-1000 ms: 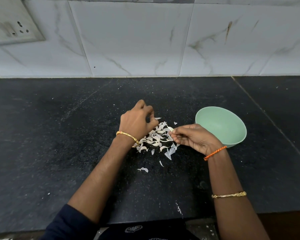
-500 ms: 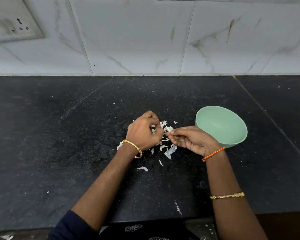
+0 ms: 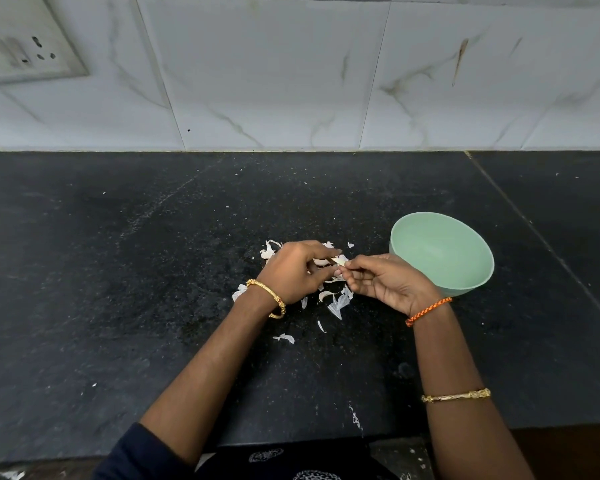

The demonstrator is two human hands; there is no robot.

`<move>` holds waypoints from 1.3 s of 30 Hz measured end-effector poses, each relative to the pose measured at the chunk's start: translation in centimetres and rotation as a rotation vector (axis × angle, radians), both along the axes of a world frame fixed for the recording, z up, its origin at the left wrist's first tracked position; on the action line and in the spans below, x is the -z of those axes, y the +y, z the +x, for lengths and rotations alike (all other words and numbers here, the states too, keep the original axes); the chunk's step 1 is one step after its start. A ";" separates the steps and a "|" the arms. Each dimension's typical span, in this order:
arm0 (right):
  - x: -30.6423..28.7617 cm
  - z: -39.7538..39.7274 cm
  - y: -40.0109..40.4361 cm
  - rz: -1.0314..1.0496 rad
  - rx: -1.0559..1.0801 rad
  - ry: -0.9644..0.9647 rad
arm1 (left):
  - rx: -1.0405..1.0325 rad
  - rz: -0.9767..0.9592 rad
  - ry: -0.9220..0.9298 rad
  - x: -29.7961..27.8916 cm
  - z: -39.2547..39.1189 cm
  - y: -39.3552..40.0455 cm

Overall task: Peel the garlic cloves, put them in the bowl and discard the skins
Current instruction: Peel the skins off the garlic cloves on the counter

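Both hands pinch one garlic clove (image 3: 340, 260) above the skins (image 3: 336, 303): left hand (image 3: 293, 271), right hand (image 3: 388, 282). The green bowl (image 3: 465, 289) sits just beside on the worktop (image 3: 118, 289)

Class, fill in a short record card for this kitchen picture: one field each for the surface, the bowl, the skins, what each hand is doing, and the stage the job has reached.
surface: black stone counter against a white marbled tile wall
bowl: pale green bowl, upright, right of the hands; no cloves visible inside
skins: loose garlic skins scattered on the counter under and around the hands
left hand: left hand, fingertips pinching a garlic clove
right hand: right hand, grip on the same clove
stage: peeling under way; skins not yet discarded
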State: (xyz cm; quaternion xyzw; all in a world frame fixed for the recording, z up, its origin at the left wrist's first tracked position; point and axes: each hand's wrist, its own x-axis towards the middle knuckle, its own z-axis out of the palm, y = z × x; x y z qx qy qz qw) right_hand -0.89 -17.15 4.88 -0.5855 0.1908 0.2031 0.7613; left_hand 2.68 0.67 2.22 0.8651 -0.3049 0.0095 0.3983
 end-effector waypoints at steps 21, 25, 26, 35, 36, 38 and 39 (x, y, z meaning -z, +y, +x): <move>1.7 0.1 1.9 -0.324 0.169 -0.543 | -0.297 0.198 0.056 -3.3 -0.4 -0.8; 1.6 0.3 1.9 -0.453 0.103 -0.608 | -0.342 0.250 0.070 -4.0 -0.6 -1.3; 1.5 0.4 1.9 -0.476 0.093 -0.616 | -0.352 0.244 0.069 -4.1 -0.7 -1.4; 1.3 0.2 2.0 -0.479 0.092 -0.611 | -0.421 0.223 0.028 -4.0 -1.5 -2.0; 1.2 0.2 2.0 -0.489 0.092 -0.615 | -0.426 0.225 0.008 -4.0 -1.5 -2.1; 1.1 0.3 1.9 -0.510 0.092 -0.624 | -0.433 0.220 -0.020 -3.9 -1.6 -2.1; 1.0 0.3 1.9 -0.522 0.092 -0.632 | -0.432 0.211 -0.023 -3.9 -1.5 -2.1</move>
